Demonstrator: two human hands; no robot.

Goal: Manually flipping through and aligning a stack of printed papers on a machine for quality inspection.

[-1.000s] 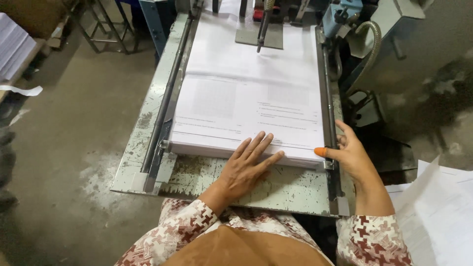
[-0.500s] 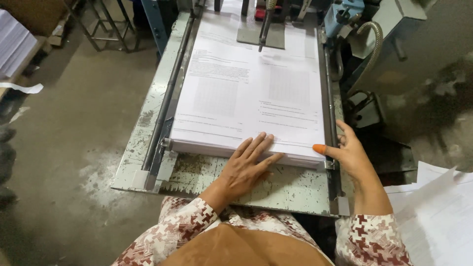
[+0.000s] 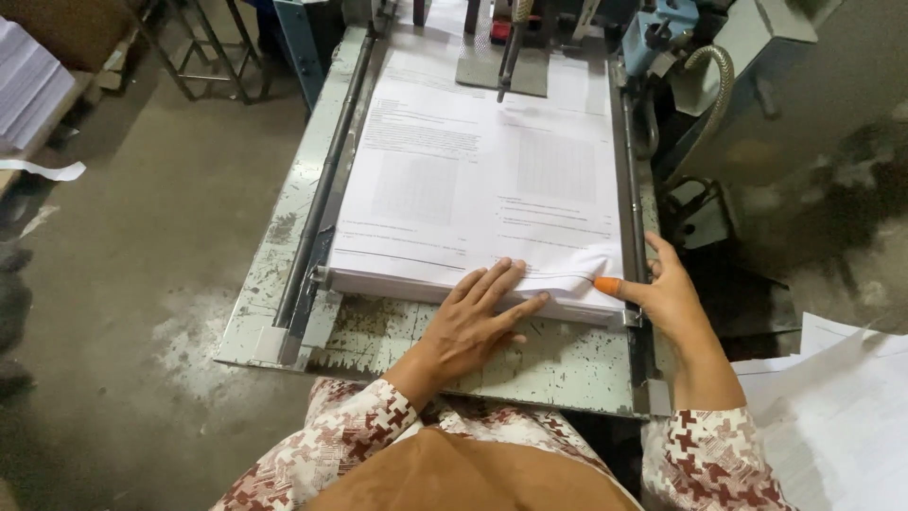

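Head view: left hand (image 3: pixel 470 320) flat, fingers spread, gripping nothing, pressing near edge of paper stack (image 3: pixel 478 194) on machine table (image 3: pixel 530 355). Right hand (image 3: pixel 665 293) open against stack's right corner. Best practice: press evenly, square edges against side rail (image 3: pixel 632 203).

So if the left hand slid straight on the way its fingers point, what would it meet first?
The left hand lies flat, fingers pointing up and right over the near edge of the thick white stack of printed paper sheets. Going on, it would meet only more of that stack's top sheet; the grey metal side rail lies farther on.
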